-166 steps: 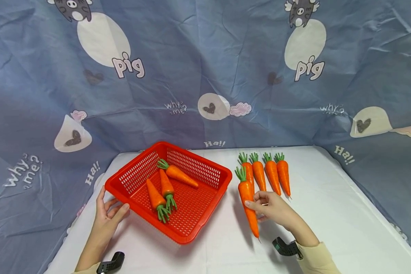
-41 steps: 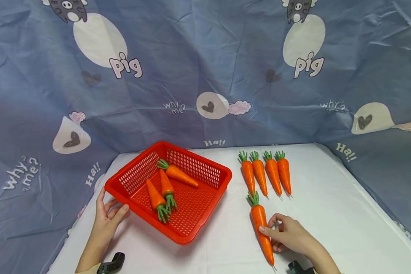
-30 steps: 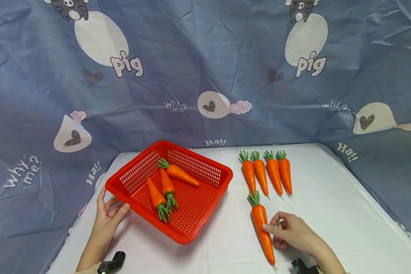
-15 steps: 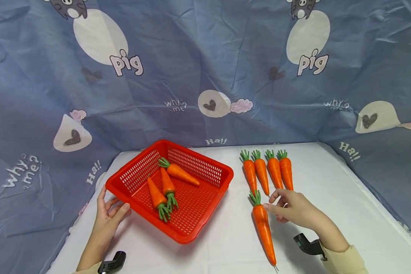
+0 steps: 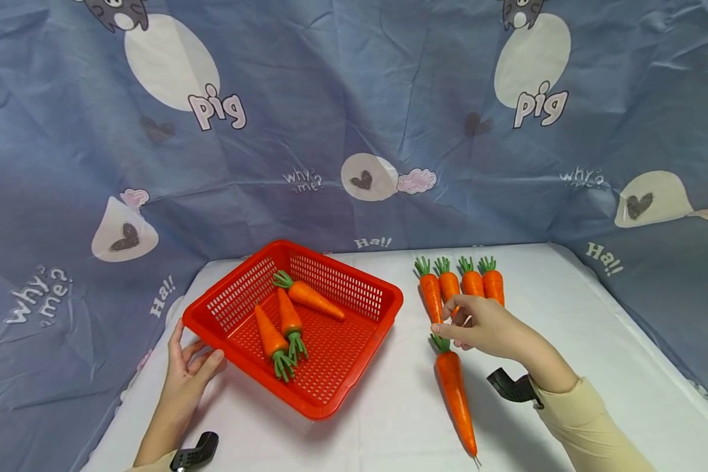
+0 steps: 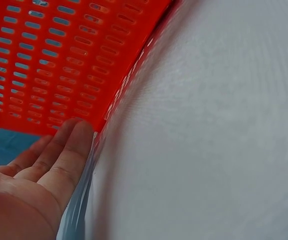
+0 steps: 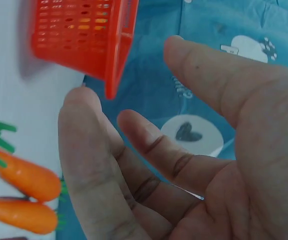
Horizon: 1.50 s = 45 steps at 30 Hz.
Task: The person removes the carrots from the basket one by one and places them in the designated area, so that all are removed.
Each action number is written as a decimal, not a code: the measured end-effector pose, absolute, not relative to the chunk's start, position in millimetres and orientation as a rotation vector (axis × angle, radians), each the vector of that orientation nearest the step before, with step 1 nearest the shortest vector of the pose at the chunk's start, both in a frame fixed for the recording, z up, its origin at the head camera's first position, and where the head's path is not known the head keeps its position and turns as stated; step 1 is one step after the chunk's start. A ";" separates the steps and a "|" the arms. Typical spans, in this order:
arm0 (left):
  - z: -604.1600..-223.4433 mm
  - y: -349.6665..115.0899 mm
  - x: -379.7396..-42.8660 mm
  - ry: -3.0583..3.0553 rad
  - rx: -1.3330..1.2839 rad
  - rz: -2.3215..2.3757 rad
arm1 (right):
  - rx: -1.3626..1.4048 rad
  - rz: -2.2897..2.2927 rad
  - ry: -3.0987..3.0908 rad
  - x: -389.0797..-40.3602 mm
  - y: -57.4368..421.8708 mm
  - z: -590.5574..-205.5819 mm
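My left hand [image 5: 184, 380] touches the left corner of a red plastic basket [image 5: 342, 396]. In the left wrist view, fairly straight fingers [image 6: 66, 162] rest against the basket's slotted wall [image 6: 78, 65]. Three carrots with green tops, one of them this carrot [image 5: 314, 300], lie inside. My right hand [image 5: 490, 328] hovers over the tip of the leftmost carrot [image 5: 431, 294] in a row. Its thumb and fingers [image 7: 86, 160] stand apart with nothing between them in the right wrist view. A single carrot [image 5: 457, 400] lies nearer me, its green top partly hidden by that hand.
Several carrots stand side by side in the row, such as the rightmost carrot [image 5: 493, 286], their lower ends hidden by the right hand. A white cloth [image 5: 566, 314] covers the table. Behind it hangs a blue patterned curtain [image 5: 307, 131].
My right hand carried a carrot toward me, laid it below the row and let go. It then moved back up to the row. Left hand and basket stay put.
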State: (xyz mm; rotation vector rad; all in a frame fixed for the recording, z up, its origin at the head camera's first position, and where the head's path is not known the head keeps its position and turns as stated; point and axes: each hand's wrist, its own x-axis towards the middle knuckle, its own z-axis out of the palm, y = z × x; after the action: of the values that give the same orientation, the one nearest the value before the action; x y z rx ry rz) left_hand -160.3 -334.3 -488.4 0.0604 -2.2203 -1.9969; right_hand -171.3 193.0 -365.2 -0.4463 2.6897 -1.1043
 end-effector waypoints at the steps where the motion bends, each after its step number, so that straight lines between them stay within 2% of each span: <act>1: -488.6 -333.7 -160.6 -2.222 0.052 -1.991 | -0.462 -1.097 2.697 -173.6 190.8 -363.2; 24: -491.2 -334.0 -162.9 -2.239 0.030 -1.993 | -0.629 -0.968 2.719 -244.4 115.1 -324.8; 45: -488.1 -334.6 -161.7 -2.246 0.050 -1.995 | -0.659 -0.934 2.633 -297.9 43.8 -328.5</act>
State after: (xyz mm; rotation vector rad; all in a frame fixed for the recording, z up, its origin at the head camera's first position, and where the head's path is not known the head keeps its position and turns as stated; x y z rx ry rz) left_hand -161.7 -334.6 -488.1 0.0496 -2.2460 -1.9946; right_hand -297.9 43.8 -328.5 -0.6591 2.6329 -0.9343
